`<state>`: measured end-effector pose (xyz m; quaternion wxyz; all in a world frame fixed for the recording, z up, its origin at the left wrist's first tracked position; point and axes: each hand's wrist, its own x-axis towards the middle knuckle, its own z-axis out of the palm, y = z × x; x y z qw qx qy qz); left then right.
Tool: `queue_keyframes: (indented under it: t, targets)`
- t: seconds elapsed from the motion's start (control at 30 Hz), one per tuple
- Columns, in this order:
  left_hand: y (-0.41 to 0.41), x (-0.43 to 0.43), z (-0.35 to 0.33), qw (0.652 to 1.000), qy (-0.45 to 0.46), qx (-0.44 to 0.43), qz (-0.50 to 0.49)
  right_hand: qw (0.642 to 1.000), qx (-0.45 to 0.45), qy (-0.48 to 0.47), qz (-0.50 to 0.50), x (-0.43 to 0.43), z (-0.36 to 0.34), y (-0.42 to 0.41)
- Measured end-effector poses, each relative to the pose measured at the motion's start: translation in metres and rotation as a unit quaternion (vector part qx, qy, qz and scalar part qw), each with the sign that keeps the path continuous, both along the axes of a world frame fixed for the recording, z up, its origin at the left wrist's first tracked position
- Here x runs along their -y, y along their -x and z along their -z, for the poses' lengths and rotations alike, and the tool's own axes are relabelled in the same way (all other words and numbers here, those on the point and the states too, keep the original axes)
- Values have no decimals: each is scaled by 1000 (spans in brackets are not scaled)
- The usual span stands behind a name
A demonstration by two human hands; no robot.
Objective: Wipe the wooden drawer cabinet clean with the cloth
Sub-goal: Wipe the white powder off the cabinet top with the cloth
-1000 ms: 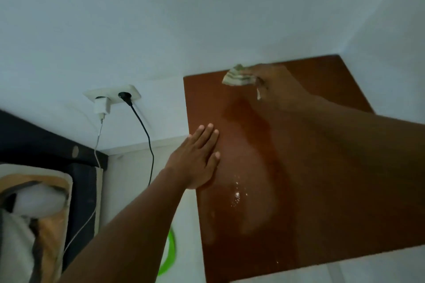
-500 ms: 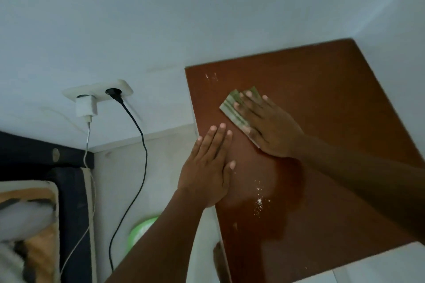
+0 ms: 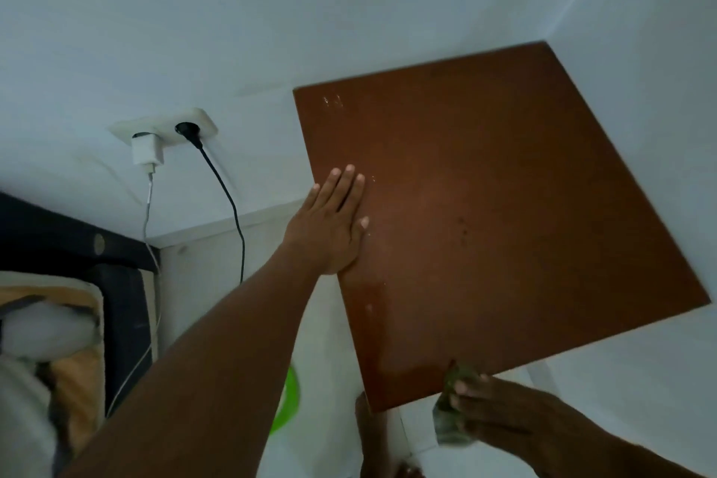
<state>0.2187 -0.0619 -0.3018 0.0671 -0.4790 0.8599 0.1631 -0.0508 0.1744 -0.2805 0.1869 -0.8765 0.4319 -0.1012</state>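
Observation:
The wooden drawer cabinet shows its reddish-brown top (image 3: 504, 213), set in a corner between two white walls. My left hand (image 3: 329, 221) lies flat and open on the top's left edge, fingers pointing away from me. My right hand (image 3: 500, 415) is at the top's near edge, closed around a crumpled greenish cloth (image 3: 450, 423) that hangs partly off the edge. A few pale specks remain near the far left corner of the top.
A wall socket (image 3: 167, 128) left of the cabinet holds a white charger (image 3: 145, 151) and a black plug with a cable (image 3: 229, 206) hanging down. A bed with a dark frame (image 3: 50, 241) stands at the left. A green round object (image 3: 287, 400) lies on the floor below.
My right hand has dragged the cloth from the far part of the top toward me, down to the near edge. The wet sheen and specks in the middle are gone. My left hand stays put.

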Motion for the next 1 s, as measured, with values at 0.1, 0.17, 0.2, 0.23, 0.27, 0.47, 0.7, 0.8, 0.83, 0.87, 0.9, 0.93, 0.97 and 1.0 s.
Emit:
queue_keyframes:
  t: [0.1,0.17,0.2,0.23,0.27,0.47,0.7,0.8,0.83,0.87,0.9,0.93,0.97,1.0]
  targets:
    - [-1,-1,-20,999,-19,45,20,999,28,-35,25,-11,-14,3]
    - [-11,-8,-27,998,-12,54,25,998,20,-32,43,-6,-32,0]
    - [-18,-11,-29,998,-14,57,28,998,28,-17,51,7,-43,-1]
    - [-25,-14,-29,997,-16,63,31,996,51,3,68,28,-53,-3]
    - [-32,-15,-28,997,-17,69,35,993,71,17,93,55,-63,-7]
    - [-54,14,-27,997,1,52,58,964,157,-9,212,252,-61,-55]
    - [-75,42,-13,994,4,-27,110,983,-16,-22,180,414,-14,-123]
    - [-79,46,-1,991,26,-58,117,987,-101,26,126,395,20,-127]
    - [-80,46,1,990,36,-67,117,985,-118,36,125,380,25,-121]
    - [-81,46,3,990,41,-72,115,984,-122,37,125,367,26,-115]
    - [-81,47,4,990,38,-74,114,984,-125,31,121,351,25,-110]
    - [-81,46,5,990,31,-75,114,985,-132,26,111,333,25,-104]
    - [-80,46,4,991,25,-74,112,984,-138,20,107,312,22,-99]
    - [-80,44,4,991,22,-72,109,983,-151,19,104,289,21,-94]
